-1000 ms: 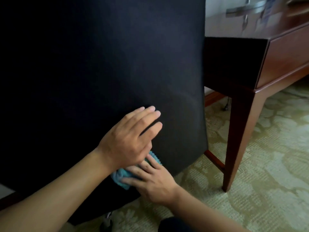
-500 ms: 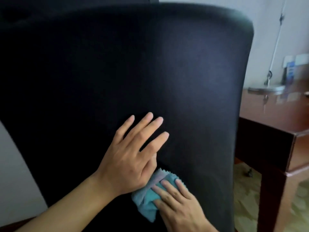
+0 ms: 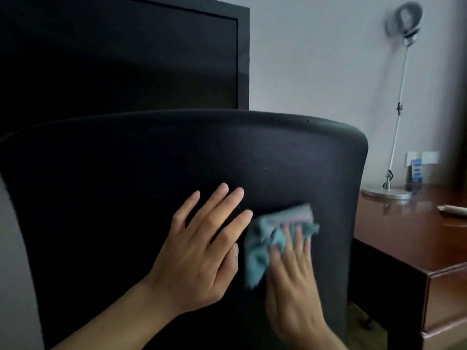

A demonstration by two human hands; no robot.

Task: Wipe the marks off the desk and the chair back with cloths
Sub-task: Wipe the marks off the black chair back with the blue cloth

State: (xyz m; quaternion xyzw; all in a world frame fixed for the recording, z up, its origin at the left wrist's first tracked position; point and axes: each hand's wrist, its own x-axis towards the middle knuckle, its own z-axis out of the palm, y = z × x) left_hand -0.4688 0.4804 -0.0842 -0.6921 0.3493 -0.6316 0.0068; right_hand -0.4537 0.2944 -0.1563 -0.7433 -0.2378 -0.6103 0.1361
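Observation:
A black fabric chair back (image 3: pixel 126 173) fills the lower left and middle of the view. My left hand (image 3: pixel 199 251) lies flat on it with the fingers straight and spread. Just to its right, my right hand (image 3: pixel 293 276) presses a crumpled teal cloth (image 3: pixel 265 238) against the chair back with straight fingers; this hand is motion-blurred. The brown wooden desk (image 3: pixel 404 243) stands to the right of the chair.
A silver desk lamp (image 3: pixel 389 192) stands on the desk near the wall, its head high up at the right. A pale object (image 3: pixel 452 210) lies at the desk's right edge. A large black panel (image 3: pixel 121 61) rises behind the chair.
The view has tilted upward, so the chair's top edge and the wall now show. My right hand and the cloth have slid up and to the right on the chair back; my left hand stays flat.

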